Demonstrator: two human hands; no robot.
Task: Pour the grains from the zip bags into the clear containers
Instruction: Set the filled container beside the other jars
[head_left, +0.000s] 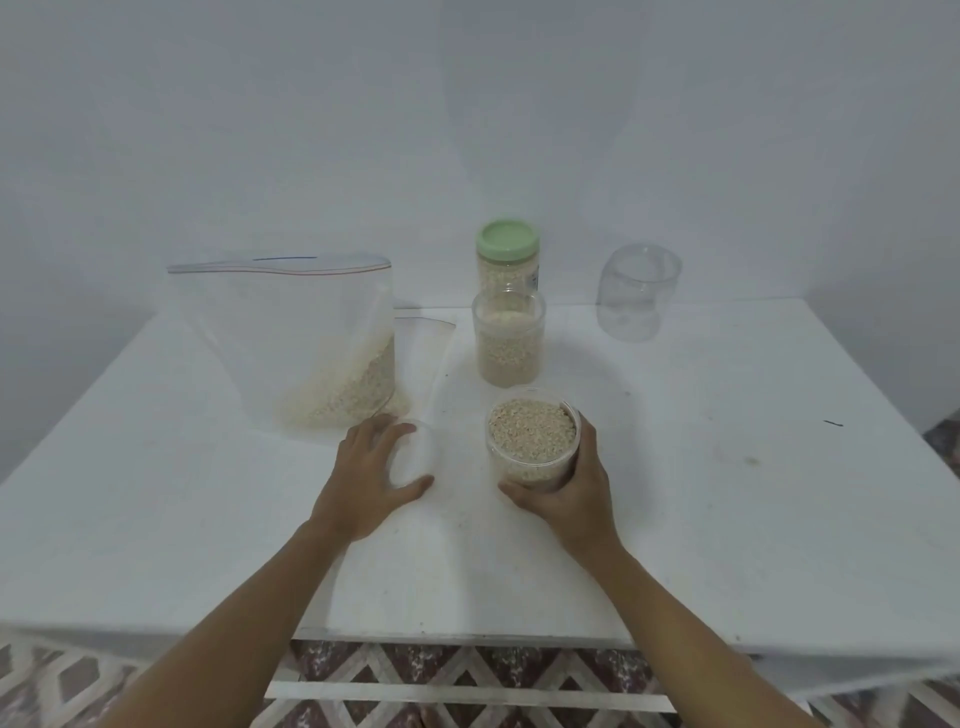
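Note:
A short clear container (532, 441), filled to the rim with pale grains, stands near the table's middle, and my right hand (569, 493) grips it from the right side. A little to the left, my left hand (363, 478) curls its thumb and fingers round a clear round lid (415, 454) lying on the table. Beyond that hand a large zip bag (311, 338) stands upright, sealed at the top, with grains in its lower corner. Farther back a second filled clear container (508, 340) stands open.
A grain-filled jar with a green lid (508, 254) stands at the back centre. An empty clear container (636, 291) sits at the back right. An empty zip bag (423, 343) lies flat beside the standing bag. The white table (727, 467) ends just below my forearms.

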